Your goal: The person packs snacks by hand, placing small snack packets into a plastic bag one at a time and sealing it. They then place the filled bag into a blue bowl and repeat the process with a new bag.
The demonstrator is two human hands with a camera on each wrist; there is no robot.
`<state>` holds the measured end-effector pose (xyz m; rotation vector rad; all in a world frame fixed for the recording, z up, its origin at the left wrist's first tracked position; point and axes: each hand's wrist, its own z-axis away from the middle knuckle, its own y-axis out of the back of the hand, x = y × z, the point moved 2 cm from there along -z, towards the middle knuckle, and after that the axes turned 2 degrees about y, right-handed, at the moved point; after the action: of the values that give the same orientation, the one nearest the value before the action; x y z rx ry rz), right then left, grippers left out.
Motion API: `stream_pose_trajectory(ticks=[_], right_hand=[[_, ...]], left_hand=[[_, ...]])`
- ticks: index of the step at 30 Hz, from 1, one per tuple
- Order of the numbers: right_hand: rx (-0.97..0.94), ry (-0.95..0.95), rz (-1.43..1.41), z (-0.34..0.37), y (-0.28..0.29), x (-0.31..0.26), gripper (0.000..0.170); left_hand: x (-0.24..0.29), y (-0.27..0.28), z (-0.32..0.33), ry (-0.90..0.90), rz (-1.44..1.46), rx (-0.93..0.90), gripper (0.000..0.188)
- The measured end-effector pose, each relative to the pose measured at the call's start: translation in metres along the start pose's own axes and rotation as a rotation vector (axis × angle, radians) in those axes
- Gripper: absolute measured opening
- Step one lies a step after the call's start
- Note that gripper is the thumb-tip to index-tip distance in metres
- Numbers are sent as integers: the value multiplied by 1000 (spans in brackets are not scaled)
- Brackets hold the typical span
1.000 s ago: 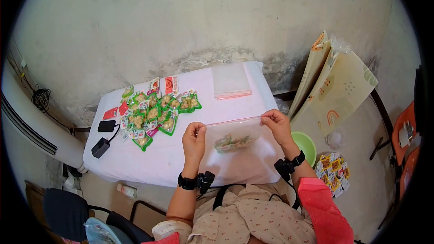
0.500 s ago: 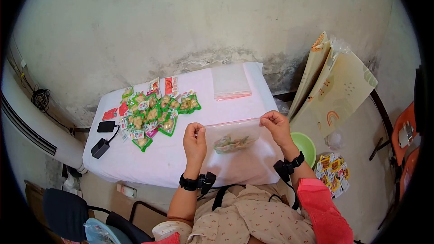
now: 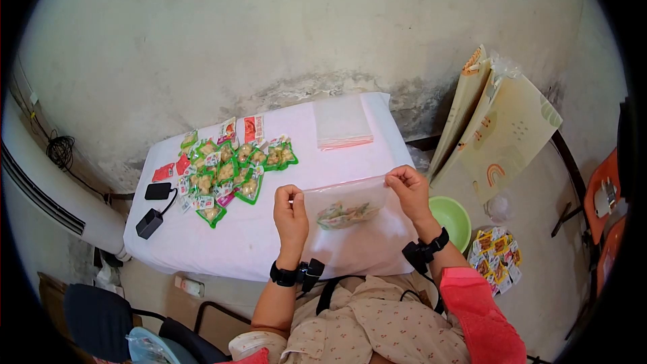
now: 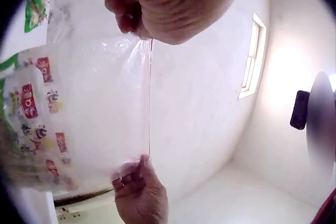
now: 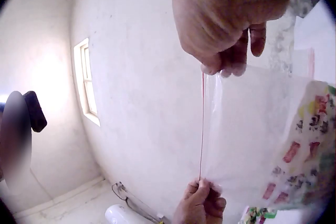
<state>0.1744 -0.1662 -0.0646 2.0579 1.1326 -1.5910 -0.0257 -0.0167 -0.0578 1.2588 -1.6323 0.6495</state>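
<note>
A clear zip bag (image 3: 350,192) with a red line along its top edge hangs between both hands. Small printed food packets (image 3: 347,216) lie at its bottom, seen through the plastic. My left hand (image 3: 291,219) pinches the top left corner. At the opposite top corner my right hand (image 3: 410,192) pinches the edge between thumb and fingers. Both wrist views show the red-lined edge (image 5: 202,129) stretched straight from one hand to the other. In the left wrist view, red and green print on the packets (image 4: 31,103) shows through the bag.
Green-edged food packets (image 3: 226,168) are heaped on the left of the white-covered table (image 3: 263,243). Flat clear bags (image 3: 344,121) lie stacked at the back. Beside the table stand a green basin (image 3: 450,219) and a pile of yellow packets (image 3: 495,256). A black box (image 3: 149,222) sits at the left edge.
Both hands keep their pinch on the bag's corners, with only a very slight shift. The packets inside and the things on the table stay as they were.
</note>
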Motion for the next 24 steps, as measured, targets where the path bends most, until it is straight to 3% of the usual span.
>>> stream_pose_trajectory(ticks=[3,5,9,11,17,24], right_hand=[[59,29,76,2,-2,0,5],[116,82,145,3,-3,0,5],[160,135,248,3,-5,-2,4],[143,131,265,3,-6,-4,4],[124,151,288,4,-5,-5,5],[122,143,270,5,-4,-3,5]], left_hand=[[4,-1,2,-72,-104,13,2],[0,-2,4,36,79,-13,2],[-1,-5,5,56,138,-16,3],[7,-4,5,-70,-85,35,3],[-8,-4,2,29,77,17,3],[-2,-2,0,-63,-33,18,3]])
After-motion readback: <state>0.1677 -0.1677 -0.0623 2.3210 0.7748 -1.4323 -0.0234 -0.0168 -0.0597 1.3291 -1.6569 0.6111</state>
